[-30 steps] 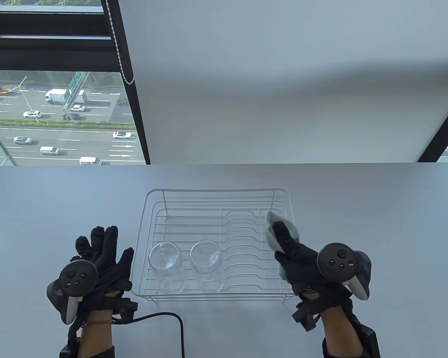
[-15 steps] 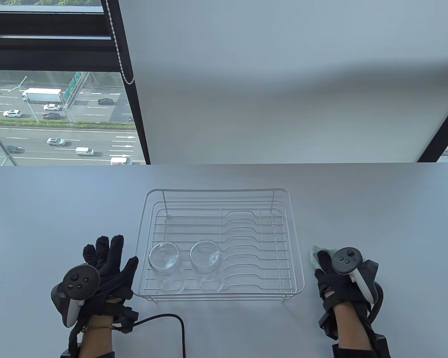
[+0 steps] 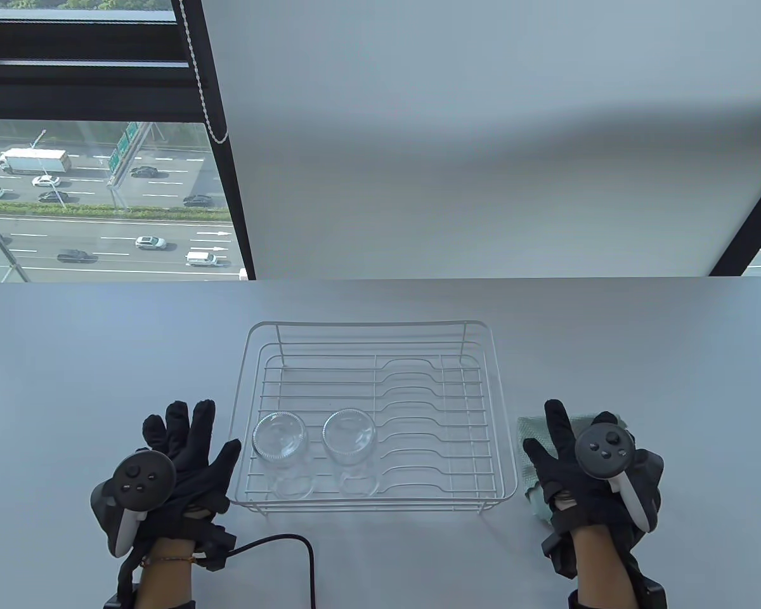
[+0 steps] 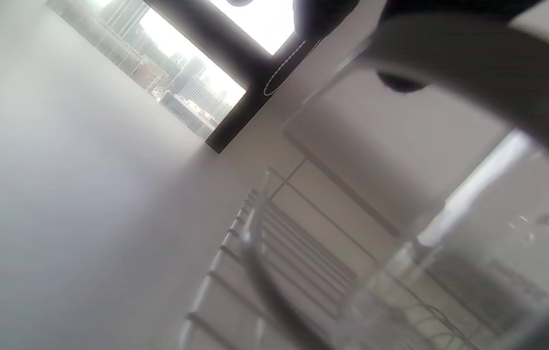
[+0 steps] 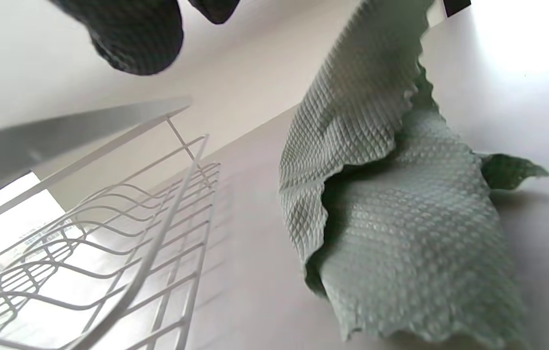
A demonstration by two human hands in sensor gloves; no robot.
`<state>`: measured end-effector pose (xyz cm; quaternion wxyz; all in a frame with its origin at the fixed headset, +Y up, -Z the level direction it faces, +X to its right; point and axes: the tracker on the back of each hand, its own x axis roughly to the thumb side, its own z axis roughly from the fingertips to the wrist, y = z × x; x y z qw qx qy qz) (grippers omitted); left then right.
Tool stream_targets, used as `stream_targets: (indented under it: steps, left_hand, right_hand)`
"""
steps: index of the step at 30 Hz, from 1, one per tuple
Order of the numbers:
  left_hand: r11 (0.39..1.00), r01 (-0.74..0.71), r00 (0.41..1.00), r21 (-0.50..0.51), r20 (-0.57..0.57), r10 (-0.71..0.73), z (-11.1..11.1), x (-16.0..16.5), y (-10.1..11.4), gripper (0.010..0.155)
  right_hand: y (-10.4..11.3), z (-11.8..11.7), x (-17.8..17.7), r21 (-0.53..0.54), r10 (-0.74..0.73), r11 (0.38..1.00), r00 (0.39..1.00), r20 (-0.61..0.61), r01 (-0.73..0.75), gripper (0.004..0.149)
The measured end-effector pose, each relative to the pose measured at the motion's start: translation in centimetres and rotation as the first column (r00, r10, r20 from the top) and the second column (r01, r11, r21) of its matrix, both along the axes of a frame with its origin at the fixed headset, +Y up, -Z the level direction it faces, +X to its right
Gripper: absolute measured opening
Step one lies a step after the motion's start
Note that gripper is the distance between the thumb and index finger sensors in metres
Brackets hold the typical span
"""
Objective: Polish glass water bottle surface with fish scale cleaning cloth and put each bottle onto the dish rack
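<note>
Two clear glass bottles, left bottle [image 3: 280, 442] and right bottle [image 3: 349, 436], stood side by side in near-left part of white wire dish rack [image 3: 380, 328], apart from each other; whether upright or inverted, could not tell. Rack sat mid-table, long side facing person. Pale green fish-scale cloth [image 5: 401, 233] lay crumpled on table just right of rack, one fold raised, scalloped edge showing; right hand [image 3: 577, 463] was above it, fingers spread.
</note>
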<state>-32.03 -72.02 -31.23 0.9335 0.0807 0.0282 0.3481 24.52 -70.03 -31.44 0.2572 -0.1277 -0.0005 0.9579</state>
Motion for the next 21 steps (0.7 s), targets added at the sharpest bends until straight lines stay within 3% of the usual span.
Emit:
stream_targets:
  steps: [3, 8, 12, 21]
  left_hand:
    - [1.000, 0.011, 1.000, 0.022, 0.007, -0.011, 0.1, 0.4, 0.3, 0.076]
    - [0.998, 0.042, 0.999, 0.053, 0.031, -0.044, 0.3, 0.9, 0.8, 0.075]
    - [0.996, 0.059, 0.997, 0.060, 0.036, -0.062, 0.3, 0.9, 0.9, 0.075]
    - [0.997, 0.066, 0.997, 0.051, 0.045, -0.068, 0.3, 1.1, 0.7, 0.075]
  right_hand:
    - [0.5, 0.4, -0.9, 0.059, 0.003, 0.998, 0.996, -0.086, 0.002, 0.067]
    - [-0.5, 0.0, -2.0, -0.047, -0.096, 0.995, 0.964, -0.247, 0.087, 0.074]
    - [-1.3, -0.3, -2.5, -0.083, -0.038, 0.996, 0.965, -0.259, 0.017, 0.075]
    - [-2.1, -0.6, -2.3, -0.117, -0.052, 0.993, 0.967, -0.248, 0.023, 0.075]
